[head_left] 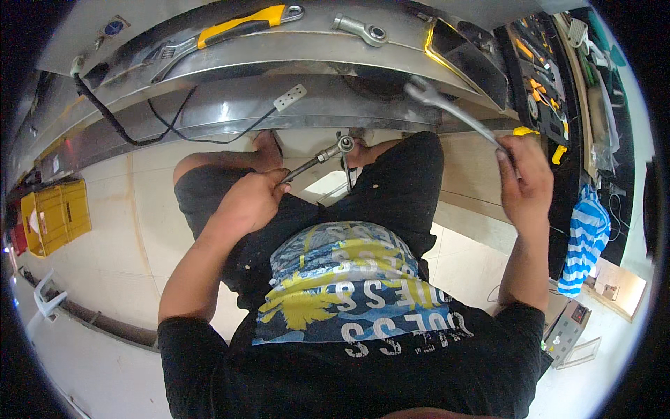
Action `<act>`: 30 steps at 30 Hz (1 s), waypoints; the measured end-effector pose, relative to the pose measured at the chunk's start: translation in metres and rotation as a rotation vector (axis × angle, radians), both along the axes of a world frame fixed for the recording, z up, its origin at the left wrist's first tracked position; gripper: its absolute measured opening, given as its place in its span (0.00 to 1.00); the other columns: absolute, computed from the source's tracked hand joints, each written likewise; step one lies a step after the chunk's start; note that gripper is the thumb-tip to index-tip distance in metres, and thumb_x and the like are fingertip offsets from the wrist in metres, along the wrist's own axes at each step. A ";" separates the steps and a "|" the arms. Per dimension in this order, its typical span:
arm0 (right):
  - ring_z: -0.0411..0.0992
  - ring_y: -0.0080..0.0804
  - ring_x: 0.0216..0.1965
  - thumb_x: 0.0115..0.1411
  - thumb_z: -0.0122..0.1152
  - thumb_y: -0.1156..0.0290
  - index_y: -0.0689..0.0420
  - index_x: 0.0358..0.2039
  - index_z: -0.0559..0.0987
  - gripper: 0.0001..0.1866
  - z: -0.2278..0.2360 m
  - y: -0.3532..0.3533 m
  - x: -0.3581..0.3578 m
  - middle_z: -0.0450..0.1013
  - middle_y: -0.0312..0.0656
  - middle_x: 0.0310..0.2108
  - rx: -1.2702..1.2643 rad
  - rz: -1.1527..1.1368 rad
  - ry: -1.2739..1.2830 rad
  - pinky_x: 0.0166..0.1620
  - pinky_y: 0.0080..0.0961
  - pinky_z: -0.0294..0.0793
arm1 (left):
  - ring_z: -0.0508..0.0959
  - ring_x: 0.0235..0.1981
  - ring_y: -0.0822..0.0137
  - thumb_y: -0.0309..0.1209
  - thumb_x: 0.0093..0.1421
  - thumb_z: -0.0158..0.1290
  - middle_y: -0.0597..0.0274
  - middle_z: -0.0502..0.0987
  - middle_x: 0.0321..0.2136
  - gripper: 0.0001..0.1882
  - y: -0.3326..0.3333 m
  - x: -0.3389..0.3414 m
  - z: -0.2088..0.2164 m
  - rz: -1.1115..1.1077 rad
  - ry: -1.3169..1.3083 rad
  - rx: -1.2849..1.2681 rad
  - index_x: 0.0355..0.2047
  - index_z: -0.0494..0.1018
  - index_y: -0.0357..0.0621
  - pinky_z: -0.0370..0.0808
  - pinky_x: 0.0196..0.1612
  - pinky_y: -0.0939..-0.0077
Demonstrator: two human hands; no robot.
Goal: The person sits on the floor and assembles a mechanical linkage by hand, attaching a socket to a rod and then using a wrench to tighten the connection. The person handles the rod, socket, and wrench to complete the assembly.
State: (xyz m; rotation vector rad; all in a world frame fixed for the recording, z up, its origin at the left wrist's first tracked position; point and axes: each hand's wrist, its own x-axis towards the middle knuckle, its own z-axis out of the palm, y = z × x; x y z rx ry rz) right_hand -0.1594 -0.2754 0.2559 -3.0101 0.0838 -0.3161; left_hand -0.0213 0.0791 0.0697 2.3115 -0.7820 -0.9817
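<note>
My left hand (pixel 246 202) is closed round a metal rod (pixel 306 167) in front of my lap. The rod slants up to the right and carries a nut and a round eye-shaped rod end (pixel 345 144) at its far tip. My right hand (pixel 527 174) grips the near end of a silver wrench (pixel 462 116), raised at the right and apart from the rod. The wrench's far jaw is slightly blurred, over the bench's front edge. On the metal bench (pixel 321 52) lie an adjustable wrench (pixel 237 29) with a yellow and black handle and a second rod end (pixel 361 29).
A dark yellow-edged object (pixel 464 56) sits on the bench's right. Beyond it is a black tool tray (pixel 543 105) with yellow-handled tools. A white socket block (pixel 289 98) hangs on a black cable. A yellow crate (pixel 64 216) stands far left; a blue-striped cloth (pixel 585 241) hangs right.
</note>
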 end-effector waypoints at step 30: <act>0.68 0.27 0.32 0.71 0.54 0.62 0.60 0.56 0.69 0.19 -0.311 0.090 0.038 0.70 0.36 0.31 2.054 -0.197 0.683 0.37 0.22 0.67 | 0.73 0.32 0.71 0.36 0.70 0.51 0.66 0.74 0.31 0.14 0.034 0.006 0.002 0.548 0.417 -0.421 0.48 0.77 0.39 0.72 0.38 0.74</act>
